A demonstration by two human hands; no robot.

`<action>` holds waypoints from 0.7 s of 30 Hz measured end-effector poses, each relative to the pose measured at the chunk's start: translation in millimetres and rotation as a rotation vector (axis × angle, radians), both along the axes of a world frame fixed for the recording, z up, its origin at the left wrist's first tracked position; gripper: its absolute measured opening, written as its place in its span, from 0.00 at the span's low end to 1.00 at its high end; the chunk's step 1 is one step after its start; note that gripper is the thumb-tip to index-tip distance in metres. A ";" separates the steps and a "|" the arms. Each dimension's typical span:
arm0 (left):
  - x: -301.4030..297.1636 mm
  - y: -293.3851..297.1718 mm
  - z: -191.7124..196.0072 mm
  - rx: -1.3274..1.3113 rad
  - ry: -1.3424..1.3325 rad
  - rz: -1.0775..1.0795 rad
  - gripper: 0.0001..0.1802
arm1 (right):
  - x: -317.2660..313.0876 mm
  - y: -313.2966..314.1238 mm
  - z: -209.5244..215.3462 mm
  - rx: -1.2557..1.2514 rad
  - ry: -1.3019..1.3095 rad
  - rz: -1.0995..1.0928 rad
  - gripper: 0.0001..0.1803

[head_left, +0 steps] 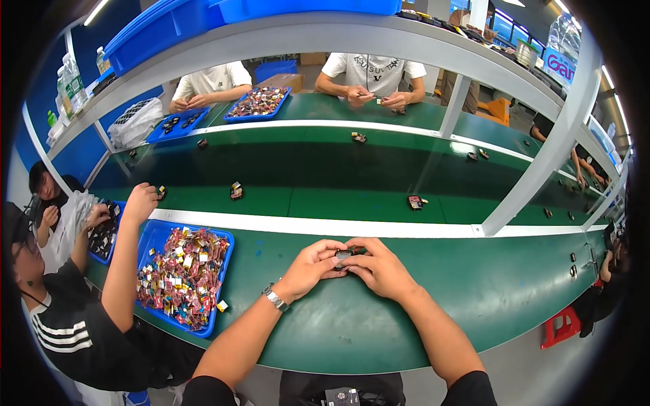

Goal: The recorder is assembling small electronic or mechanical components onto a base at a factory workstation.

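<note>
Centrally, over the near bench, a small dark piece sits between the fingertips of both hands, the left grip closed on its left side and the right grip pinching it from the right; the fingers hide much of its outline. A metal watch circles the left wrist. To the left lies a blue tray heaped with wrapped parts in red, yellow and white, and one small pale piece rests just beside its right rim. A co-worker's forearm rises along the tray's far left side, the hand near a dark part on the belt, and partly screens a second blue tray of black pieces. Straight ahead, a white rail separates the bench from the dark green belt, where a black-and-red part and a black-and-yellow one lie well apart. On the right, a pale slanting post blocks some of the belt, while the overhead shelf cuts across the view of two people seated opposite. Small dark pieces lie toward the bench's right end, near a red stool.
</note>
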State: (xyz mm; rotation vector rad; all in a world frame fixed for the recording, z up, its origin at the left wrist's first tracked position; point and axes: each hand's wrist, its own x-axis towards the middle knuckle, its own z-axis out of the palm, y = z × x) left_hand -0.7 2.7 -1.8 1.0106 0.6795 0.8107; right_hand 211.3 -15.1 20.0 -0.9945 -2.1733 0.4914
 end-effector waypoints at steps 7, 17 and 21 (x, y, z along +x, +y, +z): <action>-6.5 2.6 -0.4 0.025 -0.043 -0.116 0.22 | -4.7 -2.6 -2.3 -0.071 0.088 -0.037 0.07; -4.1 0.5 4.2 0.013 -0.027 -0.124 0.21 | -4.2 -3.1 -1.6 -0.073 0.098 -0.019 0.05; -0.5 -1.8 2.2 0.057 -0.001 -0.093 0.17 | -1.3 -4.3 -1.4 -0.060 0.108 0.038 0.06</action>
